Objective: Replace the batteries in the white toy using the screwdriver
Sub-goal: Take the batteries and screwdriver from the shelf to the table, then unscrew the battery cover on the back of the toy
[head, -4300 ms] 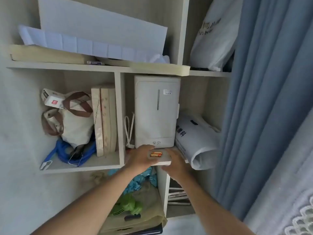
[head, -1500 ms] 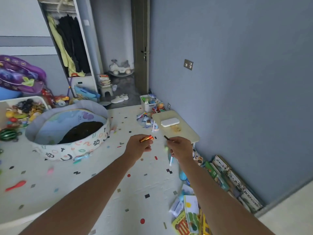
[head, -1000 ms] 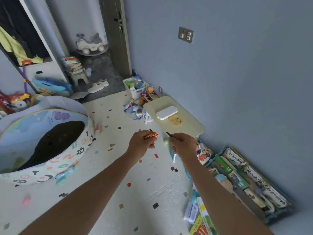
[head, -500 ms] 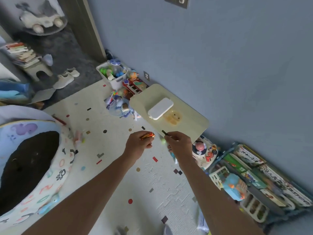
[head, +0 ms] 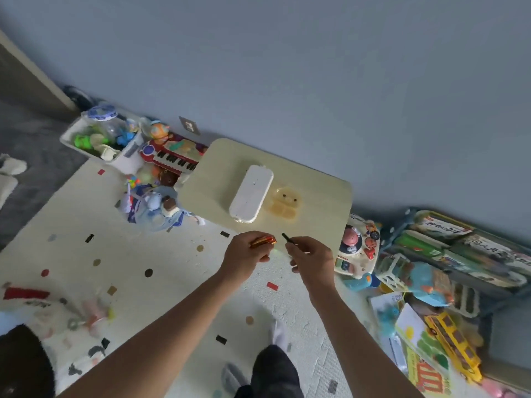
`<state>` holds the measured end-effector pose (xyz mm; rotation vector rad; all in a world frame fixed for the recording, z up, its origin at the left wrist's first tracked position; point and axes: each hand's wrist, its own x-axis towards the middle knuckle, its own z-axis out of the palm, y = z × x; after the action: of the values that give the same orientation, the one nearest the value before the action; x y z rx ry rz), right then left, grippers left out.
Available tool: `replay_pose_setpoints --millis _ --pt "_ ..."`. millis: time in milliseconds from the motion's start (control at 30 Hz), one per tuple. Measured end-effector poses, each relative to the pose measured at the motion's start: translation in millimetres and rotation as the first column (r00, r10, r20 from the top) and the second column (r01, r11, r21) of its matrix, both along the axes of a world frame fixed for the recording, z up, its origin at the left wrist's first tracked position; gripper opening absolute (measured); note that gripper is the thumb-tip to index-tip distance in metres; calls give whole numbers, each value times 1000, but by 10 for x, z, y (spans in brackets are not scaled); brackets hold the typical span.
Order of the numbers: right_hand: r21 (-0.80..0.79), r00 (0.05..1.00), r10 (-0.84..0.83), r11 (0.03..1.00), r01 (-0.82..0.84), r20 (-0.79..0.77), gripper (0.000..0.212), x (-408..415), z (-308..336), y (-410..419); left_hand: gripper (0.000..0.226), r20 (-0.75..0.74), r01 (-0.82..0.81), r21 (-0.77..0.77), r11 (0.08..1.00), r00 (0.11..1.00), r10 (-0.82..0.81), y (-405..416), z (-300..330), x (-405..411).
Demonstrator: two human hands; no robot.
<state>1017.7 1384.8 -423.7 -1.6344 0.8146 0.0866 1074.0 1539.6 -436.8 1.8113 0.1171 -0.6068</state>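
Observation:
A long white toy point(head: 251, 193) with rounded ends lies flat on a small cream table point(head: 316, 202) against the blue wall. Beside it on the tabletop is a yellowish chick picture point(head: 284, 205). My left hand point(head: 244, 257) is closed around orange-red batteries point(head: 263, 241), held just in front of the table's near edge. My right hand point(head: 311, 259) grips a thin dark screwdriver point(head: 287, 238); only its tip shows above my fingers. Both hands hover below the toy, not touching it.
A speckled cream play mat point(head: 143, 268) covers the floor. Left of the table sit a toy keyboard point(head: 171, 158) and a white bin of toys point(head: 100, 139). To the right are a round activity toy point(head: 357, 248), books point(head: 459, 248) and a yellow bus point(head: 451, 346). My leg point(head: 273, 372) is below.
I walked from the shelf across the room to the small table; the view tilted down and the table and white toy drew nearer. Both hands kept their hold on batteries and screwdriver.

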Motion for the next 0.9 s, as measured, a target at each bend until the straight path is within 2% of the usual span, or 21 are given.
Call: replay_pose_setpoints --millis 167,333,467,567,700,900 --pt "-7 994 -104 995 104 9 11 461 -499 -62 23 -45 164 -12 986 985 -164 -176 -576 630" --pt "15 981 -195 981 195 18 16 885 -1031 -155 19 -68 249 -27 968 966 -250 -373 -1216 1103" --pt "48 963 -271 962 270 17 13 1088 -1512 -193 18 -40 307 3 952 951 -307 -438 -1793 1357" --pt "58 944 -329 943 327 21 13 1167 -1891 -181 17 36 407 73 911 911 -410 -450 -2232 1455" --pt "76 912 -407 912 403 43 14 1280 -2329 -138 21 200 540 197 818 795 -573 -457 -2818 1510" --pt "113 840 -528 849 516 129 11 1321 -2667 -50 33 440 609 419 673 512 -738 -397 -3445 1551"
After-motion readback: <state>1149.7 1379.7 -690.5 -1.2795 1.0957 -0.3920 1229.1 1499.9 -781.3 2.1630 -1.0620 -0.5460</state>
